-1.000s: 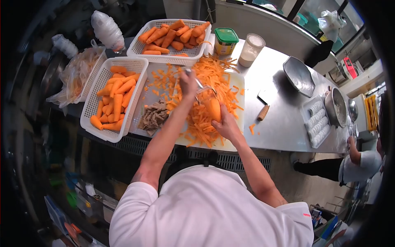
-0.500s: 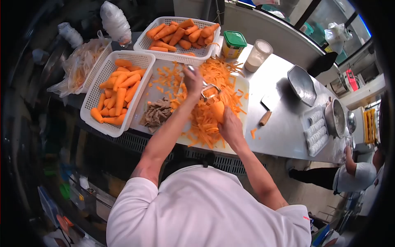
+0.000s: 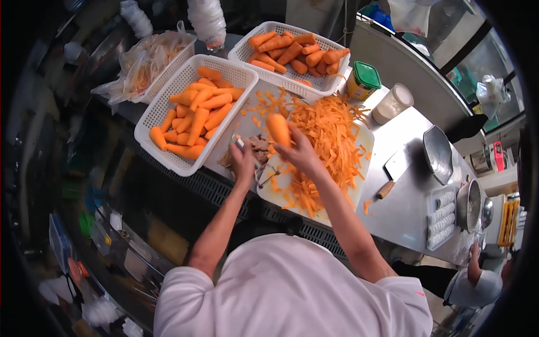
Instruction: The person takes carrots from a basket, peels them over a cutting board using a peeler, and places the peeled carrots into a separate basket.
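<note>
White carrot baskets (image 3: 163, 159): two; left hand (image 3: 243, 162) grips one peeler (image 3: 240, 142), right hand (image 3: 302, 151) one carrot (image 3: 278, 128).

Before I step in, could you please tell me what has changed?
The left hand, keeping the peeler, drew left and back, beside the brown clump. The right hand, keeping the carrot, moved left from over the peelings. The cleaver and green-lidded tub stayed put.

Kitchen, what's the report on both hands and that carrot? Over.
Left hand gripping peeler. Right hand holding carrot, apart from the peeler. Shavings heaped over much of the board.
</note>
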Demonstrator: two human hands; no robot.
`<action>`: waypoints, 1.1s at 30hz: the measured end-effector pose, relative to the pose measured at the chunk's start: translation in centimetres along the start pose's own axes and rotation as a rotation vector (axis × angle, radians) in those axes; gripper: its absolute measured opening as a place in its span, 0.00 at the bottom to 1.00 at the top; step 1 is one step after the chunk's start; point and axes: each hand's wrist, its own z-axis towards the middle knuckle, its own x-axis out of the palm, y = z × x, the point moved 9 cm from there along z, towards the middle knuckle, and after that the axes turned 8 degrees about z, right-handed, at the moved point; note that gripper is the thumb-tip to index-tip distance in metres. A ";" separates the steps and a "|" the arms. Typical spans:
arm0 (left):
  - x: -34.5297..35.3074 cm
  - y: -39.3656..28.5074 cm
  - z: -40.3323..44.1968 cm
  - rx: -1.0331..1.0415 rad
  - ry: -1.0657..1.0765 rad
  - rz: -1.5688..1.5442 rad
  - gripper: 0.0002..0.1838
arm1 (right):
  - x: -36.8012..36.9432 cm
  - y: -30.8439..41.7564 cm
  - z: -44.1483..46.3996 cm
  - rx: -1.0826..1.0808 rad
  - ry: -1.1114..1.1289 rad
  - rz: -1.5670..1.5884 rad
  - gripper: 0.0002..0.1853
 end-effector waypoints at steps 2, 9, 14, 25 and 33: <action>-1.7 0.6 -1.3 -0.192 0.092 -0.165 0.10 | 2.0 2.0 3.1 0.056 0.022 0.258 0.34; -6.7 0.8 -3.2 -0.375 0.289 -0.297 0.07 | -3.8 3.0 14.2 -0.349 -0.254 -0.197 0.25; -6.0 0.7 -4.1 -0.460 0.450 -0.441 0.05 | -14.2 -0.7 27.5 -0.233 -0.372 -0.772 0.16; -1.0 1.0 -0.7 -0.332 0.763 -0.182 0.06 | -14.3 -8.1 32.3 0.136 0.063 -1.130 0.22; 2.3 -1.3 -1.4 0.176 1.173 0.595 0.17 | -21.9 11.8 18.3 -0.282 -0.194 -0.115 0.32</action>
